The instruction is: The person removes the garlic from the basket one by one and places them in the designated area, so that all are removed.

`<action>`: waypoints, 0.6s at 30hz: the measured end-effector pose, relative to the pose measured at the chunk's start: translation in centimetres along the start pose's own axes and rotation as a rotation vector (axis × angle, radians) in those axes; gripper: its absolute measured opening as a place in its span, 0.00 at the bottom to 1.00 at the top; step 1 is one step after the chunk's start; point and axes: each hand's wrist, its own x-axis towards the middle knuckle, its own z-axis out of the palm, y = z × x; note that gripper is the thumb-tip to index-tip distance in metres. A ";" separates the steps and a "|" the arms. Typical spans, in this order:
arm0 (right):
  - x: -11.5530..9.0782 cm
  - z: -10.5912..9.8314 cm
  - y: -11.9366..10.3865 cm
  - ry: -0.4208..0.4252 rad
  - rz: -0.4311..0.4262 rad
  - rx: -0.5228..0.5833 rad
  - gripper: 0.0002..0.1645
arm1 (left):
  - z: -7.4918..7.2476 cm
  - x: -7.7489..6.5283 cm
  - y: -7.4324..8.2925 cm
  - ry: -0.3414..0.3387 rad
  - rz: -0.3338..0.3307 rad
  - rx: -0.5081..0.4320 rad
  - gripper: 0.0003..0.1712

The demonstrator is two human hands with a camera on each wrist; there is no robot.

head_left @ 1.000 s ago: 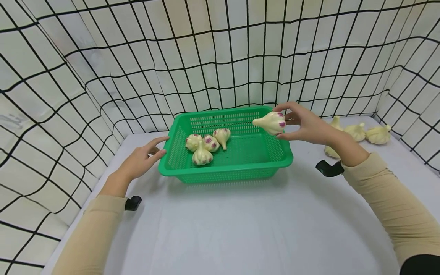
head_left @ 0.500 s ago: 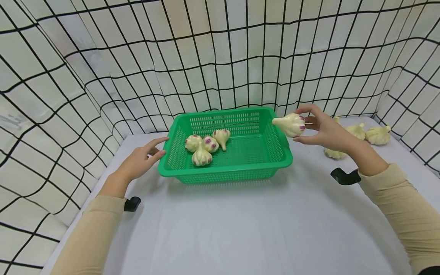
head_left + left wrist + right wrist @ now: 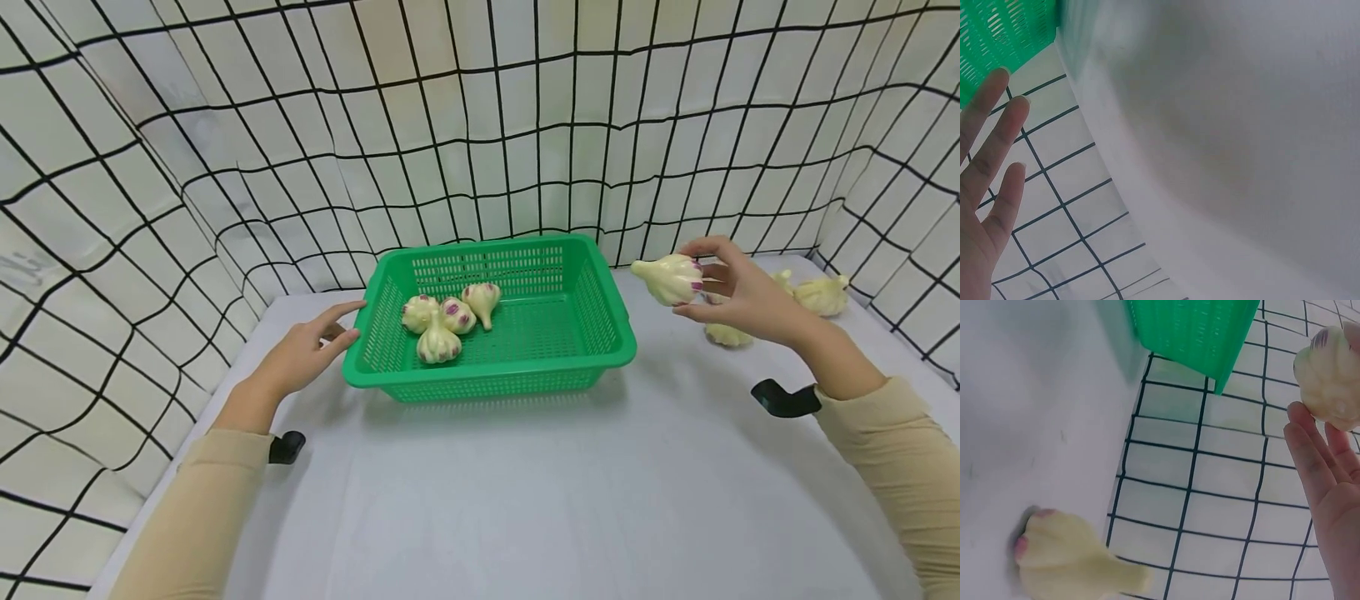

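My right hand (image 3: 746, 292) holds a garlic bulb (image 3: 670, 279) between thumb and fingertips, above the table to the right of a green plastic basket (image 3: 487, 373). The bulb is cream with purple patches, and its stem points left. In the right wrist view the held garlic bulb (image 3: 1329, 378) sits at the fingertips, partly cut off by the frame edge. My left hand (image 3: 303, 357) is at the basket's left rim, its fingertips against the edge and its fingers loosely extended. Several garlic bulbs (image 3: 438, 342) lie grouped in the basket's left half.
More garlic bulbs (image 3: 821, 296) lie on the white table (image 3: 510, 492) at the far right, some partly behind the right hand. One table bulb (image 3: 1063, 556) appears low in the right wrist view. White walls with black netting (image 3: 517, 125) enclose the back and sides.
My right hand has carried the garlic bulb rightward, from over the basket's right end to beyond its rim. My left hand and the basket's bulbs stay in place.
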 end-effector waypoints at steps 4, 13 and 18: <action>-0.7 -0.7 0.8 0.019 0.028 -0.005 0.45 | 0.1 0.0 0.0 -0.003 -0.004 -0.001 0.34; -2.4 -2.4 2.5 0.058 0.074 -0.042 0.46 | 0.1 -0.1 0.0 0.003 0.002 0.000 0.34; -3.5 -3.4 3.5 0.081 0.092 -0.071 0.46 | 0.1 0.1 0.0 0.003 0.004 0.001 0.34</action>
